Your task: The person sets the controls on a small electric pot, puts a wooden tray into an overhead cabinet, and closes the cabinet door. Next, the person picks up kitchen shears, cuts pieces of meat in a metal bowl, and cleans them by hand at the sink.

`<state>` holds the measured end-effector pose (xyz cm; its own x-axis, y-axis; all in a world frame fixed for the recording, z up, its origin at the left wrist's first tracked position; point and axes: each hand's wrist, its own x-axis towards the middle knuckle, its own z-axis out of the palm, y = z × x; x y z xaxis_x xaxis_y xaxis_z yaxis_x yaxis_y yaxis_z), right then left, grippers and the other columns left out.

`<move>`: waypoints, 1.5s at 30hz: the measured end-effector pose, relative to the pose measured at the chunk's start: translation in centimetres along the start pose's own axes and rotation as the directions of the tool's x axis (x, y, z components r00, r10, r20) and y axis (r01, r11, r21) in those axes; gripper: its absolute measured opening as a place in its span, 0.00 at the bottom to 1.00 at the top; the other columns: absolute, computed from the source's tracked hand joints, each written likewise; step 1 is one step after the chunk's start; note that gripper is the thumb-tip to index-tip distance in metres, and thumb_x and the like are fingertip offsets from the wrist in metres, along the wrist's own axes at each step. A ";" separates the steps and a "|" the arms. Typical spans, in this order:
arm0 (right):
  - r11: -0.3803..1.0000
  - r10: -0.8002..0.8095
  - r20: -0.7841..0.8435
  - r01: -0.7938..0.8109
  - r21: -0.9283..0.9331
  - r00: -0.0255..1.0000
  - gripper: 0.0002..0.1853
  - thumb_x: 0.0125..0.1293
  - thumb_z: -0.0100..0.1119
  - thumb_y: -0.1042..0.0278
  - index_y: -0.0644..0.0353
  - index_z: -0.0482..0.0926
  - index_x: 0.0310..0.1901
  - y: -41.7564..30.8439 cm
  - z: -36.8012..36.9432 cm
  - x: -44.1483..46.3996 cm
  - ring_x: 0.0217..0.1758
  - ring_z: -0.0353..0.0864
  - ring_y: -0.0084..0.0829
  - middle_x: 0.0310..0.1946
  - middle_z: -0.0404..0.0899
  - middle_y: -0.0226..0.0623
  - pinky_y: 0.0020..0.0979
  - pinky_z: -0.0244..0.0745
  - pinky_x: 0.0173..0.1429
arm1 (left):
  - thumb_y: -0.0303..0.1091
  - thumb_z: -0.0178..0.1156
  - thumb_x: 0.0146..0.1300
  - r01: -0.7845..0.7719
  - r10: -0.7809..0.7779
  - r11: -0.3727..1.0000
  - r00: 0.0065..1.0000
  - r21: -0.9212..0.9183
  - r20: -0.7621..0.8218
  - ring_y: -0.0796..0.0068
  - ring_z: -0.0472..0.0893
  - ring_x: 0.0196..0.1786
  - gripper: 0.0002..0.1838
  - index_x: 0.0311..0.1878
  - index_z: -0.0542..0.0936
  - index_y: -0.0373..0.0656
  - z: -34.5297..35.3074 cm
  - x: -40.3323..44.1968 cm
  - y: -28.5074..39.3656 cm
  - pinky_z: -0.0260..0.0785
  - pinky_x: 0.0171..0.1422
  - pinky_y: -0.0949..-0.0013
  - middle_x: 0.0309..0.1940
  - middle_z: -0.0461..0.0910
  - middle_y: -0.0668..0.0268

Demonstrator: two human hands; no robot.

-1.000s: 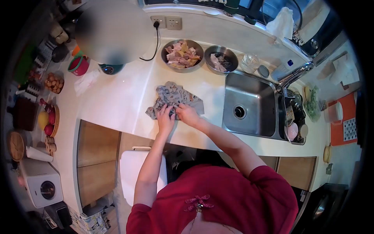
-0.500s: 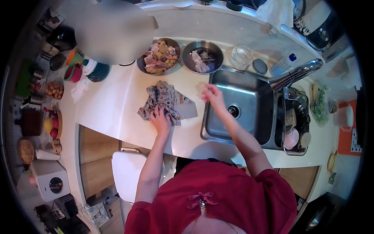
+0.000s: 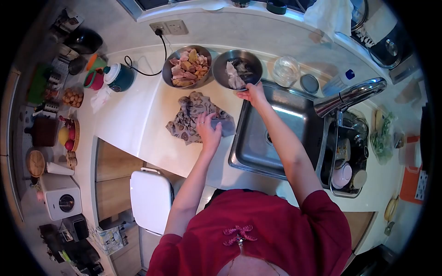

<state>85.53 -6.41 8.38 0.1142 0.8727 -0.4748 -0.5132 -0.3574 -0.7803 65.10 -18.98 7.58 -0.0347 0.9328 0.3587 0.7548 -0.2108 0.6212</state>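
Observation:
My right hand [image 3: 253, 95] grips the near rim of a round metal bowl [image 3: 218, 79], thumb up by the rim and fingers below. In that bowl lie a pale, limp piece and dark pieces that I cannot make out. My left hand [image 3: 209, 131] is at the right part of a crumpled cloth [image 3: 186, 120] with dark printed figures, fingers apart; whether it touches the cloth I cannot tell. Left of the gripped bowl stands a second metal bowl [image 3: 169, 82] full of raw, cut-up chicken [image 3: 189, 66].
The steel sink [image 3: 276, 133] and tap [image 3: 352, 96] lie to the right, then a dish rack [image 3: 340, 188] with crockery. Behind stand a clear jar [image 3: 286, 71] and a bottle [image 3: 338, 83]. A teal canister [image 3: 119, 77] with a cord near it is at left. A white bin [image 3: 149, 202] stands below the counter.
My right hand has gone from above the sink's left edge up to the metal bowl and taken its rim. My left hand has shifted right over the cloth, which lies more spread out.

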 end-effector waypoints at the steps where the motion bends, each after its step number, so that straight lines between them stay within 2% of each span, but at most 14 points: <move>1: 1.000 -0.027 -0.009 0.027 0.013 1.000 0.21 0.58 0.43 0.80 0.59 0.56 0.55 0.0 0.1 0.1 0.28 0.83 0.49 0.35 0.76 0.55 0.43 0.84 0.30 | 0.32 0.64 0.48 0.000 0.000 1.000 1.000 -0.002 -0.004 0.49 0.64 0.63 0.22 0.49 0.76 0.45 0.1 0.5 0.4 0.53 0.68 0.52 0.56 0.70 0.52; 3: 0.998 -0.062 -0.011 0.062 0.015 0.998 0.23 0.57 0.43 0.81 0.59 0.56 0.55 0.4 -0.3 -0.8 0.28 0.83 0.50 0.36 0.76 0.56 0.43 0.84 0.29 | 0.32 0.64 0.49 0.080 -0.058 0.968 0.993 -0.239 0.098 0.54 0.68 0.60 0.21 0.49 0.76 0.45 0.3 1.3 1.1 0.56 0.66 0.54 0.51 0.74 0.54; 5: 0.996 -0.090 -0.016 0.090 0.012 0.996 0.24 0.55 0.42 0.83 0.59 0.56 0.54 0.8 -0.6 -1.8 0.28 0.83 0.51 0.36 0.76 0.56 0.44 0.84 0.28 | 0.32 0.63 0.50 0.133 -0.103 0.952 0.987 -0.276 0.120 0.54 0.71 0.57 0.21 0.50 0.76 0.43 0.4 1.8 1.6 0.60 0.64 0.58 0.51 0.75 0.55; 7: 1.000 0.010 -0.044 -0.010 0.015 0.999 0.27 0.55 0.43 0.83 0.58 0.53 0.57 1.3 -1.3 -2.7 0.25 0.83 0.48 0.37 0.76 0.54 0.40 0.83 0.23 | 0.32 0.63 0.51 0.191 -0.151 0.933 0.977 -0.306 0.149 0.55 0.74 0.54 0.21 0.50 0.76 0.41 0.5 1.3 1.3 0.64 0.61 0.61 0.50 0.77 0.55; 10: 1.000 0.027 -0.028 -0.027 0.015 0.999 0.28 0.53 0.43 0.84 0.58 0.52 0.58 2.3 -1.9 -5.1 0.27 0.83 0.48 0.38 0.75 0.55 0.42 0.83 0.25 | 0.34 0.64 0.50 0.155 -0.120 0.980 0.961 -0.127 0.250 0.57 0.73 0.56 0.23 0.53 0.76 0.44 0.6 0.1 -0.2 0.62 0.62 0.59 0.52 0.76 0.57; 12: 1.000 0.022 -0.015 -0.022 0.001 1.000 0.29 0.53 0.43 0.84 0.58 0.52 0.58 3.0 -2.3 -6.5 0.27 0.83 0.49 0.39 0.75 0.55 0.42 0.83 0.26 | 0.36 0.65 0.49 -0.131 0.099 0.972 0.982 0.197 0.163 0.60 0.72 0.57 0.20 0.48 0.79 0.46 0.6 -1.1 -1.3 0.60 0.62 0.56 0.51 0.76 0.60; 18: 0.999 0.023 0.026 -0.022 -0.045 0.999 0.28 0.51 0.44 0.84 0.62 0.55 0.57 4.9 -2.7 -11.2 0.29 0.83 0.48 0.38 0.76 0.54 0.40 0.82 0.27 | 0.34 0.65 0.48 -0.077 0.040 0.990 0.957 0.120 0.287 0.61 0.72 0.55 0.08 0.33 0.81 0.45 -2.4 -3.3 -3.1 0.60 0.59 0.56 0.44 0.77 0.64; 20: 0.997 0.060 0.048 -0.057 -0.049 0.997 0.34 0.51 0.43 0.85 0.60 0.50 0.62 5.5 -2.8 -12.1 0.28 0.83 0.51 0.40 0.74 0.57 0.41 0.83 0.25 | 0.32 0.64 0.48 -0.083 0.045 0.988 0.961 0.131 0.275 0.61 0.72 0.53 0.07 0.32 0.81 0.45 -3.5 -4.1 -3.9 0.60 0.58 0.57 0.43 0.77 0.65; 24: 0.990 0.110 0.085 -0.102 -0.095 0.990 0.34 0.51 0.44 0.85 0.60 0.51 0.63 6.9 -2.8 -13.7 0.27 0.83 0.50 0.41 0.74 0.56 0.40 0.83 0.25 | 0.28 0.62 0.48 -0.057 0.038 0.995 0.977 0.086 0.208 0.60 0.74 0.48 0.04 0.30 0.79 0.44 -5.5 -5.1 -6.1 0.62 0.55 0.58 0.39 0.77 0.64; 28: 0.980 0.129 0.124 -0.108 -0.168 0.984 0.32 0.52 0.44 0.84 0.61 0.54 0.61 7.6 -2.3 -15.5 0.27 0.83 0.47 0.39 0.76 0.54 0.39 0.83 0.26 | 0.24 0.59 0.47 -0.026 0.025 1.000 0.983 0.000 0.181 0.58 0.75 0.45 0.05 0.30 0.78 0.43 -6.6 -5.1 -8.2 0.64 0.51 0.59 0.34 0.78 0.62; 36: 0.981 0.145 0.173 -0.119 -0.151 0.974 0.30 0.54 0.47 0.82 0.61 0.56 0.61 9.3 -1.0 -17.0 0.27 0.83 0.43 0.39 0.77 0.50 0.39 0.83 0.28 | 0.23 0.60 0.47 -0.005 0.008 1.000 0.991 -0.030 0.132 0.56 0.75 0.45 0.07 0.31 0.78 0.42 -7.2 -6.4 -8.7 0.66 0.51 0.57 0.37 0.78 0.60; 39: 0.989 0.096 0.151 -0.076 -0.130 0.984 0.23 0.57 0.47 0.80 0.61 0.60 0.56 9.6 -0.2 -17.8 0.28 0.83 0.41 0.38 0.78 0.49 0.37 0.83 0.29 | 0.23 0.61 0.47 -0.027 0.031 0.999 0.992 -0.038 0.125 0.53 0.75 0.44 0.09 0.34 0.78 0.41 -7.6 -6.9 -8.2 0.67 0.49 0.57 0.39 0.79 0.59; 43: 0.989 0.091 0.125 -0.075 -0.127 0.988 0.23 0.59 0.47 0.79 0.62 0.59 0.57 10.2 0.8 -18.3 0.29 0.83 0.42 0.39 0.78 0.50 0.38 0.83 0.32 | 0.24 0.60 0.50 0.073 -0.063 0.977 0.996 -0.198 0.059 0.53 0.76 0.46 0.12 0.40 0.77 0.39 -7.6 -7.7 -7.1 0.67 0.52 0.59 0.40 0.78 0.57; 45: 0.991 0.086 0.110 -0.074 -0.110 0.990 0.23 0.59 0.47 0.79 0.62 0.58 0.57 10.6 1.5 -19.0 0.29 0.83 0.42 0.39 0.78 0.51 0.38 0.83 0.32 | 0.27 0.61 0.52 0.221 -0.227 0.912 0.974 -0.345 0.022 0.53 0.77 0.44 0.15 0.45 0.75 0.38 -7.6 -8.3 -6.5 0.69 0.49 0.59 0.38 0.78 0.55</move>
<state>76.67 -26.29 9.68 -0.0244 0.8701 -0.4923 -0.4239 -0.4550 -0.7831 55.47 -27.56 5.84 -0.1913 0.9624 0.1929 0.4553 -0.0871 0.8861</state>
